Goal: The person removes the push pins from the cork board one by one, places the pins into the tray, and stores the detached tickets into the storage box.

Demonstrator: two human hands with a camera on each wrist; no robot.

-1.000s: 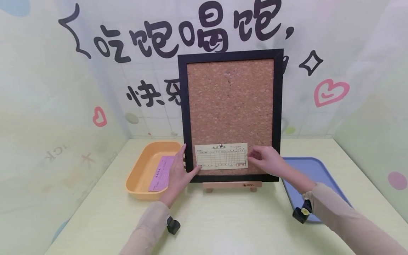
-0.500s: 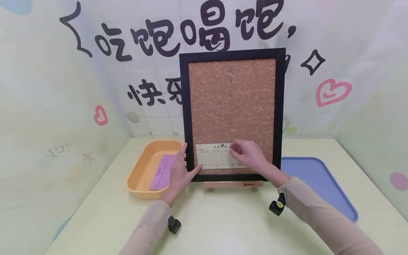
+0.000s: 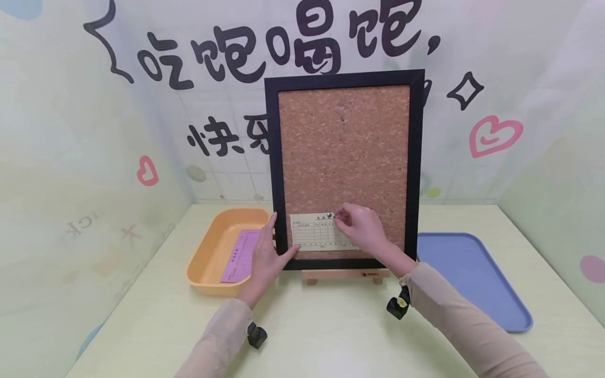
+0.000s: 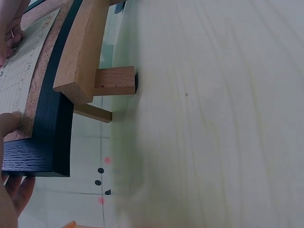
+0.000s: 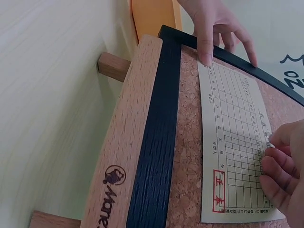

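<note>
A corkboard (image 3: 347, 152) in a black frame stands on a small wooden easel (image 3: 346, 273). Flat against its lower part lies a cream receipt slip (image 3: 309, 231), with a silvery pushpin (image 3: 329, 215) at its top middle. My left hand (image 3: 268, 254) grips the frame's lower left side, its thumb on the slip's bottom left corner and its fingers reaching behind. My right hand (image 3: 361, 226) covers the slip's right half in the head view, with curled fingertips right beside the pin. In the right wrist view its fingertips (image 5: 271, 137) are close together; whether they pinch the pin is unclear.
An orange tray (image 3: 203, 273) with a purple printed slip (image 3: 240, 257) inside stands on the table left of the board. To the right lies a flat blue tray (image 3: 477, 278), partly behind the right forearm. A wall with large lettering rises behind the board.
My right hand has moved left from the slip's right edge, across its face, to beside the pushpin. My left hand has kept its hold on the frame.
</note>
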